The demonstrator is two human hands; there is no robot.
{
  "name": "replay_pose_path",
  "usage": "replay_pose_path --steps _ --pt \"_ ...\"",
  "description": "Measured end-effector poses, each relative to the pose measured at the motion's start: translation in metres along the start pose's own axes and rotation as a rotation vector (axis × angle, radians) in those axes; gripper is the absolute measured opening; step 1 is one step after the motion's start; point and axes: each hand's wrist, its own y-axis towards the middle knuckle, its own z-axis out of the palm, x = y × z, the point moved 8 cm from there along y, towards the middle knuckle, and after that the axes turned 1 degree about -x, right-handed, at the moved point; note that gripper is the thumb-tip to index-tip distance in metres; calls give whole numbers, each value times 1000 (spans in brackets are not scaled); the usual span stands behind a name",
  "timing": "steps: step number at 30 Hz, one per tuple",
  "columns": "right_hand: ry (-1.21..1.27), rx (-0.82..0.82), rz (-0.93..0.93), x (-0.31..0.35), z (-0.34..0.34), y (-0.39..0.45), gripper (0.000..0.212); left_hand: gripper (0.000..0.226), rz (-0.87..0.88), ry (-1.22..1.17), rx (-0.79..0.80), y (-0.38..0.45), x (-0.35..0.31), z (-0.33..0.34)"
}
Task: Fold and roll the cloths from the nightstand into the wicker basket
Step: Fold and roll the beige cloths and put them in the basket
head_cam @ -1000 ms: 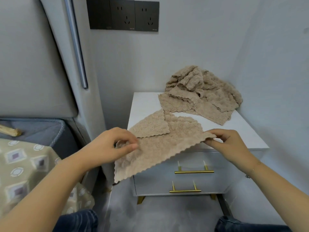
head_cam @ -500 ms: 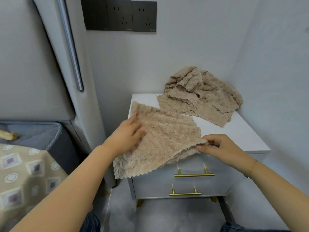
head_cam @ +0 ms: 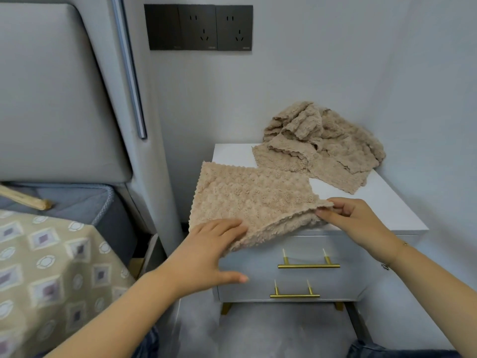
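Observation:
A beige fluffy cloth [head_cam: 254,196], folded double, lies over the front left of the white nightstand [head_cam: 387,205] and hangs past its left edge. My left hand [head_cam: 206,251] lies with straight fingers on the cloth's near left corner, thumb spread below it. My right hand [head_cam: 353,218] pinches the cloth's near right corner between thumb and fingers. A crumpled pile of several more beige cloths [head_cam: 327,140] sits at the back right of the nightstand top. No wicker basket is in view.
The nightstand has two drawers with gold handles [head_cam: 308,266]. A grey padded headboard [head_cam: 59,99] and a bed with a patterned cover [head_cam: 51,267] stand on the left. Black wall sockets [head_cam: 198,27] are above. Walls close in behind and on the right.
My left hand slid from the cloth's far left part toward me to its near left corner. The folded cloth now lies flatter. My right hand keeps its pinch.

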Motion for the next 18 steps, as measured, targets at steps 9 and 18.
replay_pose_path --steps 9,18 --pt "50 -42 77 2 -13 -1 10 24 -192 -345 -90 -6 39 -43" --pt "13 -101 202 -17 -22 16 51 26 -436 -994 -115 12 50 -64"
